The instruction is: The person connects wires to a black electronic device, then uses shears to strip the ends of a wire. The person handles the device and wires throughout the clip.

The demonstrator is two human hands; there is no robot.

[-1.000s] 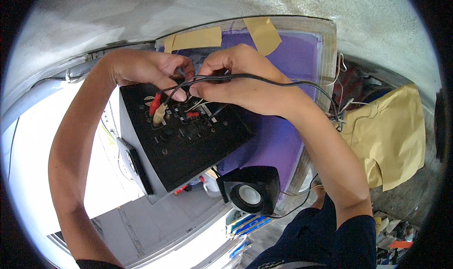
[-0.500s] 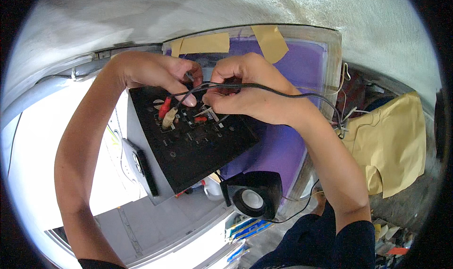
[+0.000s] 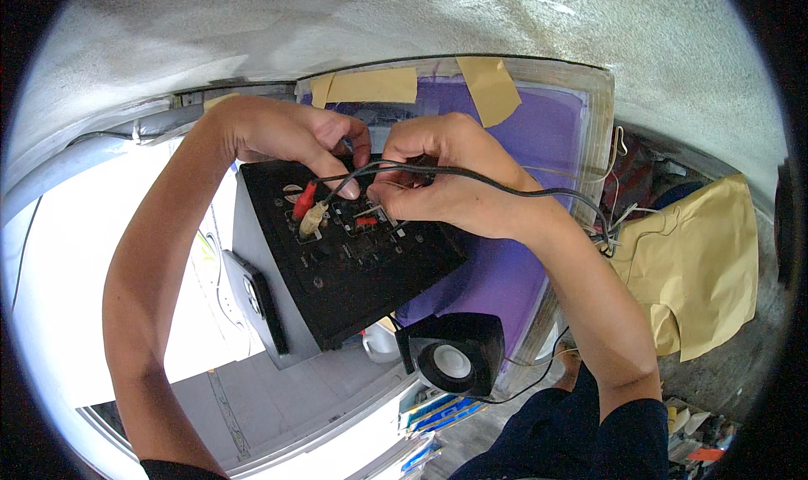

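Observation:
A black speaker box [image 3: 370, 299] stands tilted, its panel of sockets and terminals facing me. A red plug [image 3: 304, 202] and a cream-white plug [image 3: 313, 220] sit side by side in its sockets. My left hand [image 3: 307, 139] reaches over the far edge, thumb down by the terminals, fingers bent and apart from it. My right hand [image 3: 450, 177] is closed in a pinch just above the terminals, seemingly on a thin wire; its tip is hidden. Black cables [image 3: 505, 185] run from the plugs across my right hand.
A small black speaker [image 3: 450, 354] with a pale cone stands nearer me. Beneath the box lies a purple panel [image 3: 547, 126] in a worn frame. Brown paper [image 3: 699, 269] and tangled wires [image 3: 619, 223] are at the right. A dark phone-like object [image 3: 261, 307] rests against the box's left side.
The view has shifted slightly, so the box and both hands appear a little lower and to the right. Both hands keep their places at the terminals.

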